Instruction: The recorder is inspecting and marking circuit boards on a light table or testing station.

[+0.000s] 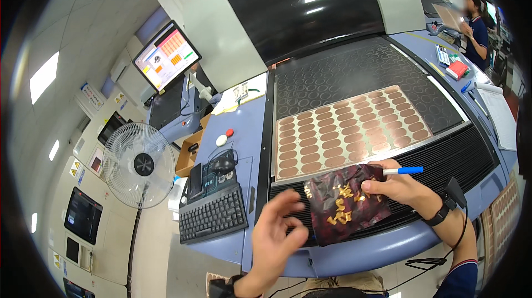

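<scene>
The left hand (277, 234) holds nothing, its fingers spread and slightly blurred just beside the crumpled, dark maroon glossy packet (324, 201) with gold markings; whether a fingertip touches it I cannot tell. The right hand (400, 185) pinches that packet at its upper right, thumb on top, so its marked face is turned up to the wearer. A white pen with a blue end (403, 170) lies across the same hand, probably tucked there to spare the other one. Whether the packet has anything inside is not visible.

Beyond it, a flat rectangular panel with rows of copper-brown ovals (349, 130) rests on the black machine bed (332, 85), perhaps laid flat for support. To the left, a black keyboard (213, 215) sits on the blue worktop, seemingly for easy reach. Behind it, an open brown cardboard box (184, 160) holds small dark items, too unclear to name. Farther off, at the right, a co-worker in a dark blue shirt (477, 37) holds a flat brown board (448, 16)
</scene>
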The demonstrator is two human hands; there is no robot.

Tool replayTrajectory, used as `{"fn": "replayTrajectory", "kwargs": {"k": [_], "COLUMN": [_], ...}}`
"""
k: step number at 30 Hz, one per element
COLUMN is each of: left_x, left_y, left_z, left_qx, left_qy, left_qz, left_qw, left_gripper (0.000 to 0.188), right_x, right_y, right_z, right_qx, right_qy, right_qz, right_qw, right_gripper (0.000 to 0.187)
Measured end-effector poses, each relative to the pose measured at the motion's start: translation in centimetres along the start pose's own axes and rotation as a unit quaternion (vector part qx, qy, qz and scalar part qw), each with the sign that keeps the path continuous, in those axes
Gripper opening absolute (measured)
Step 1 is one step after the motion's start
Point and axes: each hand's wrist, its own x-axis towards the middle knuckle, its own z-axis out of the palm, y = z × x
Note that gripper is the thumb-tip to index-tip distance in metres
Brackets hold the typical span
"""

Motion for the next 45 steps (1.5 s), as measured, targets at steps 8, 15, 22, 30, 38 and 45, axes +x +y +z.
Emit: {"fn": "replayTrajectory", "kwargs": {"k": [8,15,22,30,38,45], "left_x": [2.5,1.6,5.7,23.0,17.7,11.3], "left_y": [-5.3,-3.8,-3.4,-6.1,-14.6,-13.7], "left_z": [-1.5,-1.3,-2.8,-16.4,-13.1,-4.8], "left_qx": [0.105,0.063,0.006,-0.063,0.480,0.635], "left_qy": [0.038,-0.057,-0.038,0.220,0.064,0.025], "left_qz": [-0.139,-0.257,-0.239,-0.137,-0.015,-0.011], "left_qw": [0.984,0.963,0.970,0.964,0.875,0.772], "left_gripper": [0.020,0.017,0.024,0.017,0.049,0.060], "right_x": [0.2,0.3,1.1,1.9,3.5,2.7], "right_y": [0.4,0.0,1.8,1.3,3.2,4.1], "right_z": [0.4,0.4,-1.7,-2.9,-5.4,-7.2], "right_qx": [-0.166,-0.074,0.048,0.055,-0.282,-0.533], "right_qy": [-0.040,0.033,0.066,0.131,0.126,0.111], "right_qz": [-0.082,-0.088,0.009,-0.032,-0.097,-0.094], "right_qw": [0.982,0.993,0.997,0.989,0.946,0.834], "right_gripper": [0.026,0.031,0.048,0.050,0.043,0.051]}}
